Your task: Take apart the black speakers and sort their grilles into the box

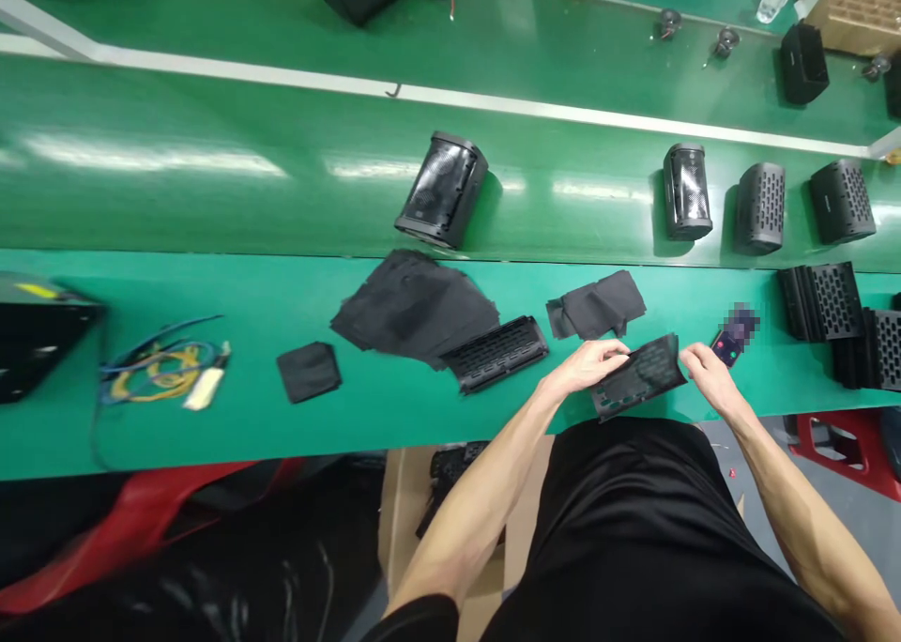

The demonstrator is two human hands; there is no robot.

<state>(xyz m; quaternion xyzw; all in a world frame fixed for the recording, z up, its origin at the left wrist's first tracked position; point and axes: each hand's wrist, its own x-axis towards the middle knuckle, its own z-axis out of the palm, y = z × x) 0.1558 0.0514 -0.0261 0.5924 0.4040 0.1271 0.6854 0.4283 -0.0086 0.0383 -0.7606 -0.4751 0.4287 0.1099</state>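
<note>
A black perforated speaker grille point(637, 379), with what looks like thin dark cloth over it, is tilted above the front edge of the green table. My left hand point(595, 362) grips its upper left side, the thumb and fingers closed on the edge. At the right edge, my right hand point(708, 374) is closed, its fingertips at the corner of the cloth and grille. Another grille point(498, 353) lies to the left, overlapping a spread pile of black cloth sheets point(415, 304). Just beyond my hands lies a smaller stack of cloth point(598, 304).
A phone point(728, 342) lies right of my right hand, then stacked grilles point(820, 302). Several speaker boxes, one a glossy speaker point(443, 190), stand on the conveyor behind. Left are a square cloth stack point(308, 372) and coiled cables point(165, 370). A cardboard box point(398, 511) sits below.
</note>
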